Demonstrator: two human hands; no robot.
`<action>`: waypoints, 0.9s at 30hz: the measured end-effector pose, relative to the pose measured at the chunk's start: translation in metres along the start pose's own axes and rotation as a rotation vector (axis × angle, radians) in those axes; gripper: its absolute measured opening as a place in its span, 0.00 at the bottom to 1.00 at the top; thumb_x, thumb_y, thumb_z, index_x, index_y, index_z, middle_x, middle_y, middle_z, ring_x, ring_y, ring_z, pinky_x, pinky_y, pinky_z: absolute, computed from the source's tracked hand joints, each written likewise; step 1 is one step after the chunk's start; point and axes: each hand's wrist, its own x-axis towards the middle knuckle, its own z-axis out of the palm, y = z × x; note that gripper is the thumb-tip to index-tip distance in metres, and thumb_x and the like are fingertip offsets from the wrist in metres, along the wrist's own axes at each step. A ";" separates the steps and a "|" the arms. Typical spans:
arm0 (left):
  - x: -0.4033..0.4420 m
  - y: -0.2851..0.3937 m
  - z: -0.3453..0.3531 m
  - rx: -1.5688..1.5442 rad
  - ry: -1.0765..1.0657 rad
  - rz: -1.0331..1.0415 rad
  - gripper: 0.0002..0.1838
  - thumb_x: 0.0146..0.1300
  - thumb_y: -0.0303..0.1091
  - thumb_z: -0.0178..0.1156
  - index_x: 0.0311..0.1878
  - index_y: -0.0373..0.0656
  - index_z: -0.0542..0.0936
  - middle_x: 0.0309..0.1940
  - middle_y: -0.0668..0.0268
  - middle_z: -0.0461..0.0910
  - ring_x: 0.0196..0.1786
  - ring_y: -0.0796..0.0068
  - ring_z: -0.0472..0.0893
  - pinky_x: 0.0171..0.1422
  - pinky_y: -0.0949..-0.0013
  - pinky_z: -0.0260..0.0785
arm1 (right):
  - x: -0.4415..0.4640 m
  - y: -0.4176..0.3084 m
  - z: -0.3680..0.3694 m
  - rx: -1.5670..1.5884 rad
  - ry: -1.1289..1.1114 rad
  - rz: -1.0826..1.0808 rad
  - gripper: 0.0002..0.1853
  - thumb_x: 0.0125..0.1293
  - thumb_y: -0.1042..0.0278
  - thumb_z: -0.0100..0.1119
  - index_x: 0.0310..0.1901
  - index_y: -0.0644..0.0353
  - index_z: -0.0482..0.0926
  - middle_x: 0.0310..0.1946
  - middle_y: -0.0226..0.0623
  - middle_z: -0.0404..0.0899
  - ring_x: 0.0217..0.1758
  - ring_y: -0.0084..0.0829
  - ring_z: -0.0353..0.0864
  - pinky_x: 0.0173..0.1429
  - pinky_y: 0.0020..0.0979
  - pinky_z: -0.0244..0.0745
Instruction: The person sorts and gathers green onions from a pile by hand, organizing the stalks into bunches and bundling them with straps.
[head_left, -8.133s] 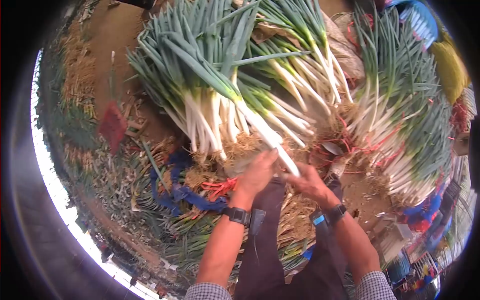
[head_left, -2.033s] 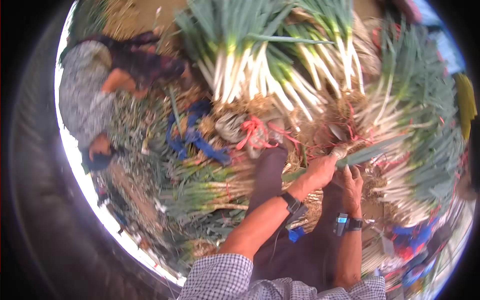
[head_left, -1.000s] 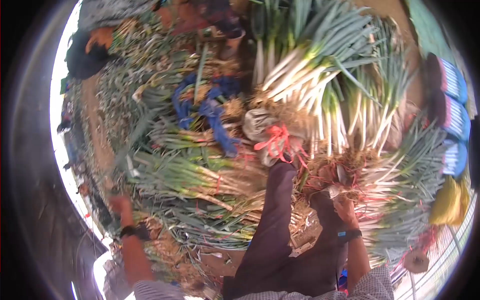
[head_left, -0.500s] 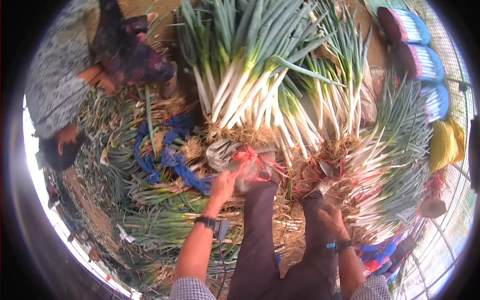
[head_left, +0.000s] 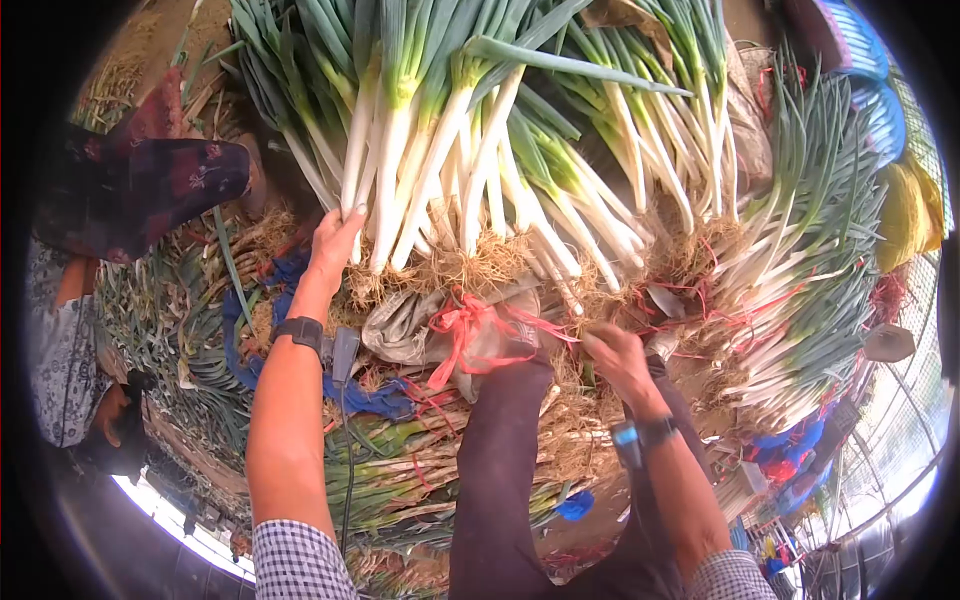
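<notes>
A big pile of green onions (head_left: pixel 430 150) lies before me, white stalks and brown roots pointing my way. My left hand (head_left: pixel 335 245) is at the pile's left side, its fingers closed about a white stalk just above the roots. My right hand (head_left: pixel 615 358) is curled low by the root ends on the right; what its fingers hold, if anything, is hidden. Red plastic ties (head_left: pixel 468 330) hang in a loose bunch over my knee, one strand trailing toward my right hand. A greyish plastic sack (head_left: pixel 400 328) lies under the roots.
More green onions (head_left: pixel 800 290) are stacked at the right beside a yellow sack (head_left: pixel 910 215). Tied bundles (head_left: pixel 420 465) lie at the lower left, near blue cloth (head_left: pixel 385 400). Another person in a dark patterned garment (head_left: pixel 190 185) is at the upper left.
My left hand has left the red ties and moved up and left to the onion stalks. My right hand has come from beside my knee up toward the roots. The view has shifted.
</notes>
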 end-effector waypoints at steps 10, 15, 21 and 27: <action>0.016 -0.012 -0.005 -0.003 -0.169 0.046 0.31 0.65 0.44 0.67 0.63 0.32 0.73 0.55 0.58 0.80 0.56 0.70 0.78 0.62 0.66 0.68 | 0.180 -0.114 0.137 0.116 0.046 -0.169 0.27 0.64 0.60 0.64 0.56 0.77 0.79 0.44 0.56 0.86 0.47 0.34 0.86 0.49 0.33 0.80; 0.019 -0.021 0.007 0.255 0.032 0.172 0.28 0.60 0.45 0.68 0.55 0.31 0.78 0.46 0.56 0.84 0.48 0.69 0.82 0.56 0.65 0.72 | 0.180 -0.124 0.139 0.064 0.042 -0.208 0.20 0.62 0.60 0.66 0.41 0.74 0.83 0.29 0.39 0.83 0.30 0.27 0.80 0.34 0.32 0.76; -0.014 -0.005 0.015 0.137 -0.065 0.159 0.24 0.60 0.42 0.69 0.52 0.32 0.79 0.41 0.58 0.85 0.42 0.69 0.83 0.50 0.65 0.75 | 0.171 -0.132 0.166 0.336 -0.071 -0.280 0.25 0.64 0.54 0.68 0.49 0.72 0.79 0.39 0.42 0.82 0.39 0.28 0.79 0.43 0.33 0.75; -0.059 0.042 0.033 -0.215 -0.449 0.090 0.24 0.64 0.40 0.68 0.57 0.35 0.78 0.46 0.66 0.83 0.47 0.80 0.80 0.54 0.70 0.75 | 0.175 -0.127 0.140 0.575 -0.432 -0.106 0.39 0.65 0.48 0.70 0.67 0.69 0.69 0.57 0.44 0.79 0.55 0.35 0.81 0.61 0.34 0.75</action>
